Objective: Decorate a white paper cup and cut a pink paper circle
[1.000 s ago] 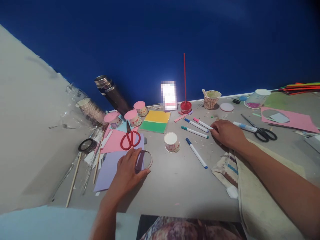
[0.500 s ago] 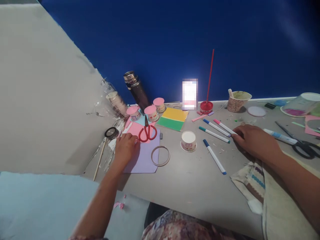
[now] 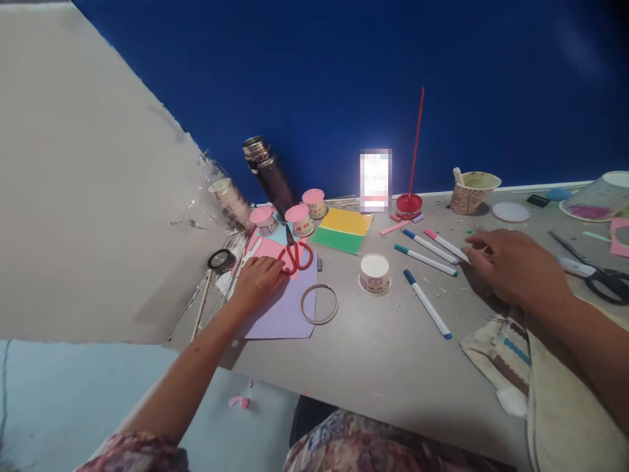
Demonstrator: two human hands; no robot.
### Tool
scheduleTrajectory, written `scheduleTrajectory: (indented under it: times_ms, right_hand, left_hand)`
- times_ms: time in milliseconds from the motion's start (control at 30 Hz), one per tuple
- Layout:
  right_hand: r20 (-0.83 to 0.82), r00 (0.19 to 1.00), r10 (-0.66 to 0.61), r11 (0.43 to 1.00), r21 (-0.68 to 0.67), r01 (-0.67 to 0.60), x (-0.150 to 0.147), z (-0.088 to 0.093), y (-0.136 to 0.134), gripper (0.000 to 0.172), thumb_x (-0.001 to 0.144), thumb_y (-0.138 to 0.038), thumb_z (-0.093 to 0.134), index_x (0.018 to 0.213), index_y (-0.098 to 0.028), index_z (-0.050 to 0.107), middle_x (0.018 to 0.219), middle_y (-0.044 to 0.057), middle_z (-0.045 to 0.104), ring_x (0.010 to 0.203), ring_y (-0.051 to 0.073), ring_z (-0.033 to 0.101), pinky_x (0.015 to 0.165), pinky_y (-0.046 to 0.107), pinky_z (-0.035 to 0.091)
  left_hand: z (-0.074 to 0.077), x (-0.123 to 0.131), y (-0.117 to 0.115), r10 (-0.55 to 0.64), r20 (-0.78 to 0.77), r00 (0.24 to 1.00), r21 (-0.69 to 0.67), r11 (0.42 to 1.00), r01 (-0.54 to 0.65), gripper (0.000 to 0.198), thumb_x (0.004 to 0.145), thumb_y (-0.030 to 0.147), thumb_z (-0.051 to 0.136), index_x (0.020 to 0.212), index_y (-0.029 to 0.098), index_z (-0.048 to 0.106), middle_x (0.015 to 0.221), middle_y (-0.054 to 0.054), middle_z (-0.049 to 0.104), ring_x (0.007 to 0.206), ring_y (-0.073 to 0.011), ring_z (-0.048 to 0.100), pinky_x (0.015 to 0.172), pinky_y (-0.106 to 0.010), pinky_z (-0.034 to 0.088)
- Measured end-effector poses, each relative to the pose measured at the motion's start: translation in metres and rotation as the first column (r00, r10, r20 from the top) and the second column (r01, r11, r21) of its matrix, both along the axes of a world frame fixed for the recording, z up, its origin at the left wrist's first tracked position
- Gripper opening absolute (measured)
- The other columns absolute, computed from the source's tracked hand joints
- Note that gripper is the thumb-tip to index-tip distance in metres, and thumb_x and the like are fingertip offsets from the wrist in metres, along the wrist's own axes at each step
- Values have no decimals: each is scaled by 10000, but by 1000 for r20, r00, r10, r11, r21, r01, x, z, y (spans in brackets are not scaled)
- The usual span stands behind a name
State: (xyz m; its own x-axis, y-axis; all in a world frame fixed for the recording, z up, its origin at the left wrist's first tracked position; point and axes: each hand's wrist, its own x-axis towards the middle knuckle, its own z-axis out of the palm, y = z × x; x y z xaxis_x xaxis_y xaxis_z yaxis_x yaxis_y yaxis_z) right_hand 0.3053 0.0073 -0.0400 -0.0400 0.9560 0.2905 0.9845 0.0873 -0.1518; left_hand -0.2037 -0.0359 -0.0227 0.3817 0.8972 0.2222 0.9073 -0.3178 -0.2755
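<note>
My left hand (image 3: 260,280) lies over the lilac paper (image 3: 289,314), fingers stretched out. Its fingertips reach the left handle loop of the red-handled scissors (image 3: 305,254). A ring-shaped band (image 3: 319,322) lies to the right of that hand. Over at the right, my right hand (image 3: 518,265) hovers near the end of a pink-capped marker (image 3: 445,243), thumb and forefinger apart, holding nothing visible. Left of it lie a blue-capped marker (image 3: 430,246), a teal-capped marker (image 3: 426,260) and a dark-blue-capped marker (image 3: 426,305). A small printed paper cup (image 3: 375,278) stands upside down mid-table.
Several pink-topped cups (image 3: 299,223) stand near a dark flask (image 3: 272,177). Yellow and green sheets (image 3: 341,229) lie beside them. A red stick on a base (image 3: 409,206) stands by the wall. Black-handled scissors (image 3: 607,286), a cloth (image 3: 565,393) and black tape (image 3: 222,261) lie outward.
My left hand has slid right, onto the scissors' handle. The right hand has come away from the pink-capped marker and its fingers have parted. The view has shifted slightly.
</note>
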Motion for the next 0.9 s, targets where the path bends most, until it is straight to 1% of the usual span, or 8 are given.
scheduleTrajectory:
  times_ms: [200,300,367,500,567,667,800,900]
  right_hand:
    - [-57,980,191,970,163,-180,-23,26,-28,169,962,-256,601,934,-234,766,943,103,795,882,259,686,668,347,409]
    - [-43,921,387,910,178,-374,-48,39,-50,177,981,-289,590,921,-254,752,832,56,776,755,230,664,601,329,348]
    - [-35,849,527,841,167,-515,-73,47,-64,207,1014,-312,567,918,-262,744,804,42,770,711,218,651,608,330,342]
    - [21,657,754,655,-97,-749,-136,61,-83,213,1005,-260,603,821,-228,705,762,65,749,736,234,681,639,344,360]
    - [-1,586,810,571,-227,-789,-168,67,-85,134,987,-214,631,898,-201,731,839,98,788,798,248,725,652,340,396]
    - [-52,532,845,487,-332,-808,-210,74,-79,117,960,-163,654,1003,-170,762,895,137,818,865,275,775,646,329,438]
    - [-87,532,842,462,-391,-796,-250,73,-61,191,968,-130,637,1061,-179,796,1052,149,845,997,285,808,714,330,528]
    - [-61,569,820,511,-369,-776,-276,63,-45,274,1005,-122,561,1132,-153,802,1116,187,837,1052,278,807,795,338,574]
  left_hand:
    - [-3,-29,0,28,-13,1000,28,999,-28,212,1004,231,581,836,177,698,831,-103,746,823,-274,689,754,-403,435]
    - [3,-41,-2,5,-37,999,-9,1000,-5,191,1002,233,592,876,186,728,866,-94,768,875,-277,701,749,-392,428]
    - [8,-44,-3,-8,-57,998,-32,999,6,183,1001,222,592,910,193,748,893,-94,779,909,-280,704,756,-390,425]
    - [13,-42,1,-21,-100,995,-56,998,15,179,978,177,599,902,199,760,915,-101,777,915,-278,696,754,-391,419]
    - [14,-40,4,-18,-113,993,-53,999,13,168,955,154,608,889,198,757,924,-102,775,910,-278,691,745,-391,417]
    - [17,-39,7,10,-113,994,-18,1000,-12,168,950,155,602,882,195,750,936,-110,770,898,-277,686,728,-385,410]
    - [18,-36,10,75,-94,993,43,996,-72,231,983,181,554,835,192,730,907,-124,756,835,-261,685,668,-365,358]
    - [16,-33,12,121,-73,990,72,991,-115,279,1004,208,534,786,195,707,799,-113,738,742,-244,674,644,-357,323]
